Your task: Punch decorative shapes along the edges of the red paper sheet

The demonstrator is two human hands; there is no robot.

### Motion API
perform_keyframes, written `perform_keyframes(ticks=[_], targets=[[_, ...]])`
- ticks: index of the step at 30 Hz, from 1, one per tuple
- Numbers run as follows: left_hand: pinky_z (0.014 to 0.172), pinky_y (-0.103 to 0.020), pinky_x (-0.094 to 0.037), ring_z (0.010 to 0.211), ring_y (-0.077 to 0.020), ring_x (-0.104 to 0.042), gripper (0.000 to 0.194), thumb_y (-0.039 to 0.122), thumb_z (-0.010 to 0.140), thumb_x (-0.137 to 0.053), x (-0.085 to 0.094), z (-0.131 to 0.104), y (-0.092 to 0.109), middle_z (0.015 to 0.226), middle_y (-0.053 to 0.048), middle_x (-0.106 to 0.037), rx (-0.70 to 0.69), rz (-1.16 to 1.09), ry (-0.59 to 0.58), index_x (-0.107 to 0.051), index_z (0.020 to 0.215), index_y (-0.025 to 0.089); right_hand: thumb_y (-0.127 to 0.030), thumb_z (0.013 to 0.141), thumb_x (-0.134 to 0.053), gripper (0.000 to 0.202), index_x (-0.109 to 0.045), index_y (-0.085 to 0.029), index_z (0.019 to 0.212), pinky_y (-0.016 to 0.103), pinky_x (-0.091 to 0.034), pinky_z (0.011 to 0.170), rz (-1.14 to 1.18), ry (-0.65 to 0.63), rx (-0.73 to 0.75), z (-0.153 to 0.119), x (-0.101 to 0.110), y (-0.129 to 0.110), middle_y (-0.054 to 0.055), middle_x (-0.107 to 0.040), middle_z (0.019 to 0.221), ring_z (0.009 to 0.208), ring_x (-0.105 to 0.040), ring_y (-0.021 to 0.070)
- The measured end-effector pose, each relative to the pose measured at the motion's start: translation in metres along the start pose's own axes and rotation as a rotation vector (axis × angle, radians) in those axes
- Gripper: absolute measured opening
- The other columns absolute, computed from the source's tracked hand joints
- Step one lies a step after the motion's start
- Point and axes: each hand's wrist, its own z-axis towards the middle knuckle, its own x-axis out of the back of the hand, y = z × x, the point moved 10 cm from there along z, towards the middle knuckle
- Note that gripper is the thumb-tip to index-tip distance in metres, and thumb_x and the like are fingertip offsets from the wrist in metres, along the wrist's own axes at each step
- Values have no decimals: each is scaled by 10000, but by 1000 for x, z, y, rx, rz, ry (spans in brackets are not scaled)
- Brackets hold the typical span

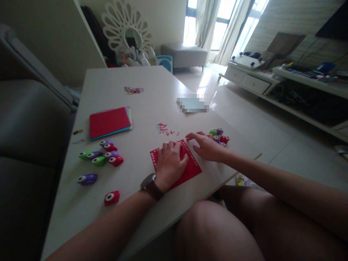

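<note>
My left hand (172,163), with a watch (149,182) at the wrist, rests over a red sheet of paper (187,177). Its fingers are bent and its thumb stands off to the side. Something red shows between thumb and fingers, too hidden to tell whether it is a craft punch or just the paper. Small punched holes run along the sheet's edges. Just beyond the sheet's right corner, my right hand (205,145) hovers low or touches the table, fingers apart and holding nothing. Behind it sit several green, purple and red craft punches (224,139).
Small red and blue paper bits (163,127) lie past the sheet. More craft punches (98,161) stand at the left, below a stack of coloured paper (110,121). A multicoloured pile of bits (133,90) and a blurred pale item (192,104) lie farther back on the white table (108,79).
</note>
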Motion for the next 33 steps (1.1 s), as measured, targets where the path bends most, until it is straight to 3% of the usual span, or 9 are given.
perform_keyframes(ticks=[7,11,15,17,21,25,30,33], targets=[[954,-454,-420,1115,-295,-506,177,377,937,-563,2,0,2,1167,-91,-614,-4,-2,-6,-585,1036,232,-108,806,-522,473,-587,-246,1253,530,-346,1059,-58,48,-27,2,6,3,94,-666,1354,1324,-496,320],[955,-451,-422,1123,-293,-506,189,390,939,-569,1,0,1,1190,-87,-615,-1,1,-17,-585,1043,233,-104,798,-510,537,-578,-225,1317,512,-363,1062,-105,8,2,6,1,0,101,-682,1325,1333,-494,315],[976,-460,-417,1157,-303,-497,227,395,938,-576,0,0,1,1224,-95,-608,3,-1,-15,-587,1095,232,-79,784,-497,710,-495,-246,1474,472,-345,1139,-102,-64,96,9,-6,-14,63,-515,1555,1479,-353,280],[978,-463,-414,1159,-305,-496,221,386,939,-572,0,-1,1,1231,-94,-605,5,-4,-16,-589,1096,232,-69,773,-495,745,-480,-247,1497,482,-334,1159,-93,-29,100,10,-1,-15,53,-472,1591,1497,-324,277],[961,-458,-410,1125,-298,-502,188,369,935,-573,0,-1,1,1196,-90,-609,7,-3,-18,-592,1055,225,-89,778,-520,587,-614,-226,1340,512,-370,1100,-122,105,37,8,19,0,94,-648,1387,1356,-483,307],[955,-444,-401,1123,-288,-498,174,364,929,-582,0,-1,1,1178,-87,-612,0,-6,-11,-583,1039,229,-120,812,-528,350,-706,-250,1084,515,-369,1030,-151,163,-36,-1,38,24,69,-726,1193,1200,-581,305],[957,-443,-404,1121,-287,-498,185,354,918,-594,0,0,1,1177,-91,-614,-5,-11,1,-587,1049,225,-284,857,-652,109,-730,-259,929,472,-356,952,-164,53,51,-16,40,28,60,-748,1057,1108,-598,296],[957,-445,-405,1126,-288,-498,192,349,918,-594,1,-1,1,1181,-92,-613,-5,-17,6,-589,1061,220,-279,882,-625,114,-735,-254,860,458,-334,923,-221,2,78,-23,36,30,53,-751,982,1051,-607,280]])
